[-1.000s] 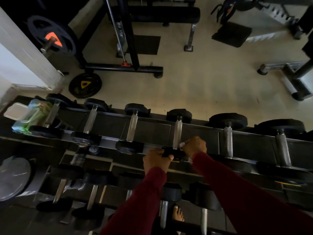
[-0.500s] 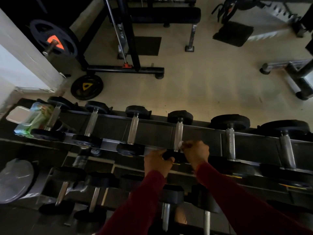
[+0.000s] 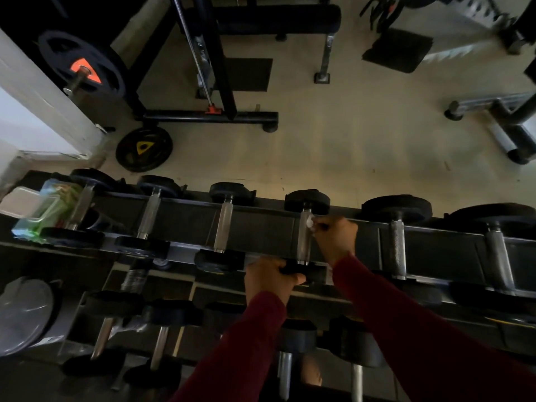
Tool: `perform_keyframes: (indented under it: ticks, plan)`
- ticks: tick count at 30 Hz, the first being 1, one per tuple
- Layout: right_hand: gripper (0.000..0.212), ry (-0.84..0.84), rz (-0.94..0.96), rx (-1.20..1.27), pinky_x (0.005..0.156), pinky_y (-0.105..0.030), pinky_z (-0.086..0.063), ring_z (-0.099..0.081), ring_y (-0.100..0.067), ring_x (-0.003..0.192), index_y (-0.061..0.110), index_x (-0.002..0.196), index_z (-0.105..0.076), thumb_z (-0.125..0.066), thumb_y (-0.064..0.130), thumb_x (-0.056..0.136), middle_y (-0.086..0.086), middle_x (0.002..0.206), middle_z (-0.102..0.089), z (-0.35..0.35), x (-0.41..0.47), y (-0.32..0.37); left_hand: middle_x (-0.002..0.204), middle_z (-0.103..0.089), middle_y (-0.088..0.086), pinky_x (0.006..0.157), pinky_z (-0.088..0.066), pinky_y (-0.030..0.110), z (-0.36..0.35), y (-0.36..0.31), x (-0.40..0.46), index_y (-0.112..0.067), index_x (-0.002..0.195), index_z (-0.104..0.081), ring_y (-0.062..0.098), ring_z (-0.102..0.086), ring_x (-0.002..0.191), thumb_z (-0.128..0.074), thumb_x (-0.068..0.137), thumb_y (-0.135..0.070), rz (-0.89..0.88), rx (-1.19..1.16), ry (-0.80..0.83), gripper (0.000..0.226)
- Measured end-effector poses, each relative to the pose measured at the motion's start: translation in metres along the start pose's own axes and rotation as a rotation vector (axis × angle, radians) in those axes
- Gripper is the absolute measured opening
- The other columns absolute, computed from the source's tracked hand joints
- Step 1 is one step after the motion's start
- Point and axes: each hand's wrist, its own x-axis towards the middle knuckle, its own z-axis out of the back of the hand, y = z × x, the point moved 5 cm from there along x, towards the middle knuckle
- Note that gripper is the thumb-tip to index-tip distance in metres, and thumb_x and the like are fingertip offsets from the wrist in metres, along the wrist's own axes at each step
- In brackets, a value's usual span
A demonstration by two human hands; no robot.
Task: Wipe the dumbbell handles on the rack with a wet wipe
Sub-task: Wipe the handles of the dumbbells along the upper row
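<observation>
On the black steel dumbbell rack [image 3: 261,227], the right hand [image 3: 336,239], pinching the small white wet wipe [image 3: 309,222], has advanced from the knurled chrome dumbbell handle's [image 3: 304,242] near end to its far end, nearly completing this handle, while the left hand [image 3: 268,278] grips the near black weight head [image 3: 301,271].

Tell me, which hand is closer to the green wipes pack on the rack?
Left. The left hand grips the near end of a dumbbell, on the side toward the green wipes pack far off at the rack's end. The right hand, holding the wipe, is farther away.
</observation>
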Motion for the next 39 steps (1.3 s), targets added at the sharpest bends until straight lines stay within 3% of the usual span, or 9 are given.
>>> perform_keyframes:
  ticks: [3,8,13,17,23,29,34,37,39]
  plan:
    - [0.012,-0.068,-0.040,0.099,0.079,-0.027,-0.050,-0.069,-0.018,0.078,0.021,0.084,-0.074,-0.068,0.022,0.094,-0.005,0.083,-0.075,-0.001,0.011,0.006,0.079,-0.063,-0.017,0.060,-0.034,0.006,0.001,-0.002,0.002,-0.024,0.092,-0.075,-0.008,-0.051,0.066,-0.089,0.072,-0.029,-0.004,0.011,-0.033,0.024]
    - [0.017,-0.137,-0.247,0.228,0.086,-0.025,-0.050,-0.068,-0.016,0.084,0.016,0.089,-0.076,-0.069,0.030,0.093,-0.005,0.091,-0.076,-0.010,0.011,0.001,0.089,-0.068,-0.015,0.068,-0.044,0.012,0.003,-0.004,0.003,-0.024,0.093,-0.075,-0.004,-0.055,0.068,-0.089,0.072,-0.029,0.013,0.022,-0.025,0.026]
    - [0.017,-0.068,-0.559,0.475,0.088,-0.036,-0.056,-0.067,-0.018,0.087,0.022,0.075,-0.066,-0.072,0.026,0.090,0.001,0.082,-0.068,-0.015,0.015,-0.010,0.092,-0.063,-0.018,0.075,-0.042,0.015,0.005,-0.006,0.001,-0.026,0.086,-0.065,-0.008,-0.045,0.063,-0.089,0.073,-0.027,0.005,-0.003,-0.006,0.026]
    - [0.017,0.051,-0.781,0.655,0.084,-0.037,-0.059,-0.070,-0.021,0.082,0.013,0.090,-0.068,-0.074,0.029,0.087,-0.007,0.092,-0.072,-0.024,0.013,-0.015,0.096,-0.067,-0.014,0.074,-0.039,0.013,0.006,-0.008,-0.001,-0.026,0.087,-0.067,-0.010,-0.044,0.064,-0.088,0.074,-0.029,-0.008,0.017,-0.009,0.024]
    - [0.027,-0.142,-0.396,0.298,0.076,-0.023,-0.045,-0.068,-0.015,0.080,0.023,0.071,-0.061,-0.069,0.039,0.091,0.005,0.073,-0.063,-0.013,0.007,0.005,0.093,-0.071,-0.011,0.070,-0.041,0.013,0.007,-0.008,0.000,-0.022,0.094,-0.075,-0.004,-0.053,0.068,-0.090,0.071,-0.029,0.016,0.020,-0.019,0.028]
    - [0.034,-0.086,-0.588,0.353,0.082,-0.036,-0.057,-0.066,-0.018,0.078,0.019,0.068,-0.055,-0.068,0.040,0.091,-0.002,0.077,-0.066,-0.016,0.019,-0.004,0.088,-0.067,-0.018,0.078,-0.047,0.016,0.007,-0.008,-0.003,-0.028,0.083,-0.068,-0.009,-0.048,0.065,-0.089,0.072,-0.029,0.010,0.008,-0.005,0.024]
    - [0.030,-0.015,-0.785,0.568,0.079,-0.037,-0.060,-0.069,-0.022,0.080,0.011,0.096,-0.068,-0.074,0.037,0.083,-0.008,0.089,-0.071,-0.028,0.022,-0.023,0.084,-0.066,-0.014,0.087,-0.052,0.023,0.008,-0.009,-0.004,-0.028,0.080,-0.066,0.000,-0.058,0.076,-0.089,0.072,-0.030,0.020,0.017,-0.010,0.024]
    - [0.030,-0.080,-0.532,0.308,0.074,-0.021,-0.053,-0.065,-0.014,0.078,0.016,0.083,-0.067,-0.063,0.043,0.094,-0.002,0.084,-0.069,-0.018,0.019,-0.006,0.074,-0.058,-0.019,0.087,-0.053,0.023,0.007,-0.007,-0.003,-0.030,0.080,-0.066,0.001,-0.061,0.078,-0.088,0.072,-0.028,0.024,0.007,-0.003,0.024]
    - [0.024,-0.121,-0.282,0.126,0.060,-0.005,-0.032,-0.058,-0.008,0.068,0.018,0.079,-0.069,-0.061,0.032,0.097,0.004,0.075,-0.064,-0.012,0.012,0.010,0.080,-0.068,-0.016,0.086,-0.055,0.024,0.006,-0.006,-0.001,-0.029,0.083,-0.072,0.002,-0.065,0.079,-0.090,0.071,-0.029,0.028,0.005,-0.008,0.021]
